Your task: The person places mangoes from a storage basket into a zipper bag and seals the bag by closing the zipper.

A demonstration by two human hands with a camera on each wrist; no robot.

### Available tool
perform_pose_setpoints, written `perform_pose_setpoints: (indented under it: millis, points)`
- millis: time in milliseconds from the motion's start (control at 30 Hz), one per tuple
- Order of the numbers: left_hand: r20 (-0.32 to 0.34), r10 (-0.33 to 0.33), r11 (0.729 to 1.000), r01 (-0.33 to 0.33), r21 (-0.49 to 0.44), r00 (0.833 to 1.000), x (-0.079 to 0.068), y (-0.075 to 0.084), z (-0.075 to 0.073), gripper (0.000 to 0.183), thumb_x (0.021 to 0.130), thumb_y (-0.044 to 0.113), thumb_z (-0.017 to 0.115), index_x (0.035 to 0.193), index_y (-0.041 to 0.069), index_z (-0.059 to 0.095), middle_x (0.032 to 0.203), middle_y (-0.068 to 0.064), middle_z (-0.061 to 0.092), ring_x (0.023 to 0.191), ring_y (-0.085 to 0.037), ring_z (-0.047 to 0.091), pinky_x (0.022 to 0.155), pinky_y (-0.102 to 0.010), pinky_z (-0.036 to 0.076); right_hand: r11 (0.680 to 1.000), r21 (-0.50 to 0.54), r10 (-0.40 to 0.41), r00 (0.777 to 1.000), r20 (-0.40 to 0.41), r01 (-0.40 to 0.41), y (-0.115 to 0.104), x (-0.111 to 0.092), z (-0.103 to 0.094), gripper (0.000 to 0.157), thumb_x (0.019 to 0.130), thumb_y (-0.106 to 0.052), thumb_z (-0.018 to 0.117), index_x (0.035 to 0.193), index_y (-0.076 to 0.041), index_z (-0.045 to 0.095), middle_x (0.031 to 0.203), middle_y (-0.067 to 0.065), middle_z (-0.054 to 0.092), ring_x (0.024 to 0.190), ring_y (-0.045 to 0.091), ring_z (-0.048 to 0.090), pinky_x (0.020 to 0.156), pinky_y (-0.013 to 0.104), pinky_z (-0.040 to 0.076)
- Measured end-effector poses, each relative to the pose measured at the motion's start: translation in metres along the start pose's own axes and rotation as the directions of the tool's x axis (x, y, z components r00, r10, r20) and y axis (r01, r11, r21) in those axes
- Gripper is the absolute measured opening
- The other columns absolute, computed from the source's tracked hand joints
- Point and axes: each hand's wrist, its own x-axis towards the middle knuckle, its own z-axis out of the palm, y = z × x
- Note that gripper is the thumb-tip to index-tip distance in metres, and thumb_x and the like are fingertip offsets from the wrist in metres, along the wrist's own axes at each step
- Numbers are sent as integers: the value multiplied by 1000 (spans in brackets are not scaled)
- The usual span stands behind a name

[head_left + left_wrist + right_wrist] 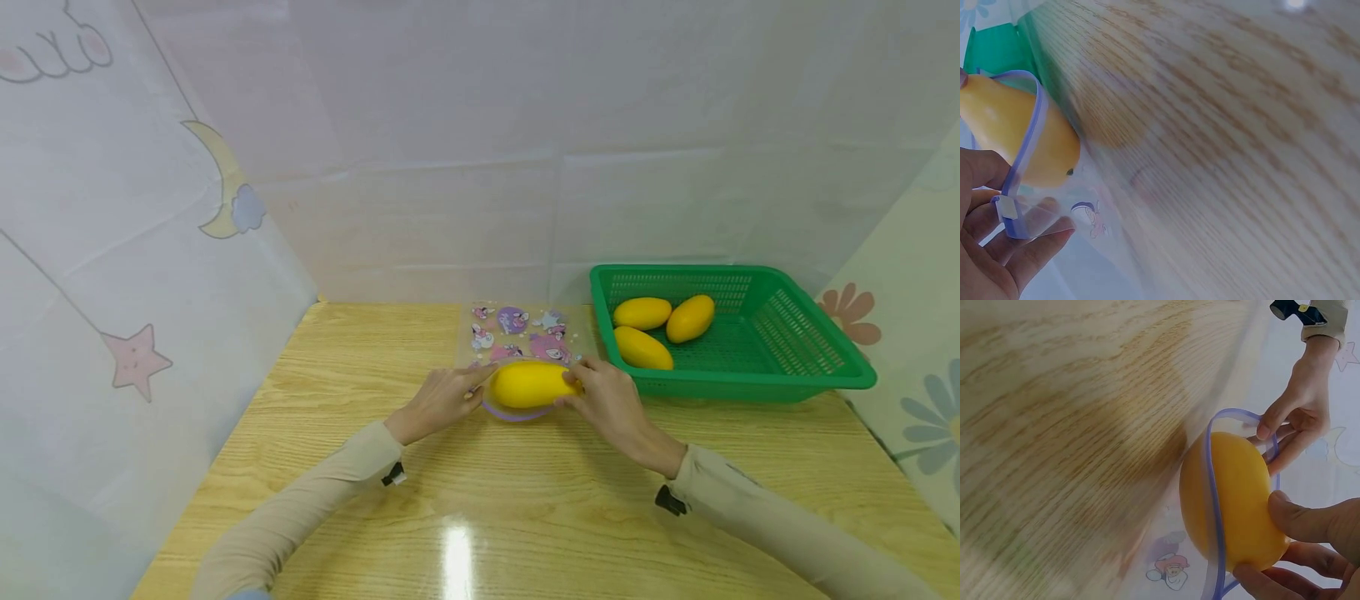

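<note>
A yellow mango (528,384) lies crosswise at the mouth of a clear zip bag (551,348) printed with pink and purple cartoons. My left hand (442,398) holds the bag's purple zip edge on the left side. In the left wrist view, a whitish slider (1005,208) sits on that edge, with fingers showing through the plastic. My right hand (609,407) grips the mango's right end between thumb and fingers. In the right wrist view the mango (1241,500) is partly inside the bag, behind the purple rim (1212,469).
A green plastic basket (750,385) stands at the back right, close to my right hand. Three more mangoes (643,348) lie in its left part. The wooden table (360,533) meets a pale sheet at the back, with printed sheets (142,275) along the sides.
</note>
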Motion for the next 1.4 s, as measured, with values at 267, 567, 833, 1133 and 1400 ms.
perform_pose_setpoints:
  millis: [267, 567, 833, 1133, 1400]
  points:
    - [-5, 21, 1000, -21, 15, 1000, 1, -1, 3, 44, 87, 1, 67, 131, 2, 63, 87, -6, 73, 44, 1, 18, 40, -12, 17, 1000, -16, -4, 1000, 8, 4, 3, 0, 3, 29, 67, -10, 91, 87, 0, 72, 87, 10, 62, 76, 26, 62, 63, 39, 56]
    - [-8, 21, 1000, -21, 20, 1000, 1, 0, 3, 43, 87, 1, 69, 129, 2, 64, 85, -5, 73, 44, 1, 20, 40, -12, 16, 998, -56, -17, 1000, 7, 17, 2, 2, 4, 32, 70, -14, 90, 90, -2, 69, 87, 9, 58, 71, 24, 55, 56, 37, 53]
    - [-32, 32, 999, -31, 20, 999, 1, 0, 3, 42, 85, -1, 70, 127, 3, 66, 67, 2, 61, 44, 0, 18, 41, -13, 15, 996, -86, -27, 1000, 1, 27, 6, 4, 9, 38, 70, -13, 90, 96, -2, 65, 86, 9, 57, 68, 22, 53, 52, 35, 51]
    - [-35, 36, 999, -36, 13, 999, 1, 0, 3, 42, 84, -1, 71, 126, 2, 66, 70, 0, 65, 44, 0, 20, 41, -12, 17, 992, -126, 9, 1000, 27, -6, 10, 7, 13, 53, 67, -13, 93, 106, -5, 59, 85, 9, 57, 66, 26, 57, 44, 36, 47]
    - [-22, 22, 1000, -22, 6, 1000, 1, 0, 3, 40, 86, 1, 70, 126, 2, 66, 80, -4, 71, 45, -1, 27, 40, -12, 19, 986, -167, 11, 998, 68, 0, 14, 7, 16, 55, 65, -8, 93, 105, -6, 57, 81, 10, 57, 61, 28, 58, 40, 34, 44]
